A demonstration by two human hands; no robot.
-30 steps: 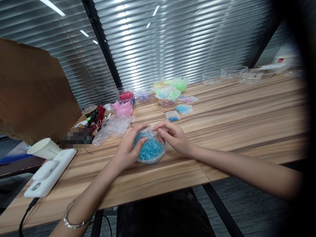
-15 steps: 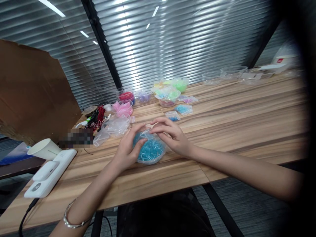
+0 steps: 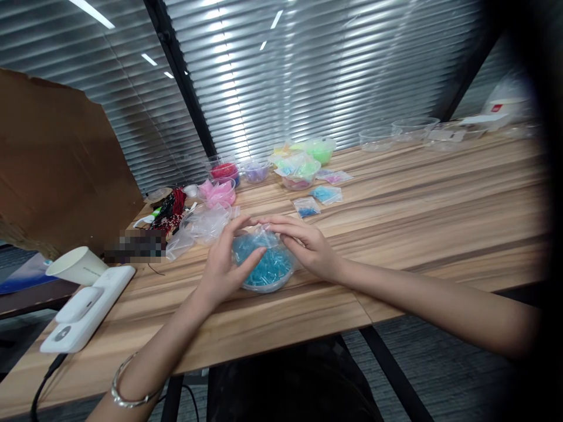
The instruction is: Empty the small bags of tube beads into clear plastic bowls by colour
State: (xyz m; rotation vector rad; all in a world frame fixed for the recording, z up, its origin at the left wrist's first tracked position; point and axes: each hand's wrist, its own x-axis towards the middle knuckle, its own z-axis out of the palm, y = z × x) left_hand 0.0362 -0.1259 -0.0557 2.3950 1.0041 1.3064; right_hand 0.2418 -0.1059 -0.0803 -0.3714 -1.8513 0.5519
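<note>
A round clear bowl (image 3: pixel 272 286) filled with short, clear-blue plastic pieces (image 3: pixel 275 264) stands near the front of the table. Over its far side is a small clear plastic bag (image 3: pixel 263 235) with a bluish look; whether blue pieces are inside or show through is hard to tell. My left hand (image 3: pixel 226 258) curls around the bag's left side, thumb in front and fingers behind. From the right, my right hand (image 3: pixel 310 246) grips the bag's top edge, its fingertips close to those of my left hand. The fingertips partly hide the bag.
Clear empty bags (image 3: pixel 206 224) lie to the left. Behind are small filled bags (image 3: pixel 326 194), bowls of pink packets (image 3: pixel 220 192) and green packets (image 3: pixel 321 151). Clear containers (image 3: pixel 376 139) stand at the back right. A power strip (image 3: pixel 94 308) and paper cup (image 3: pixel 79 265) are at left.
My right fingers have straightened and come closer to my left fingertips at the bag's top. My left thumb has moved slightly right across the bag.
</note>
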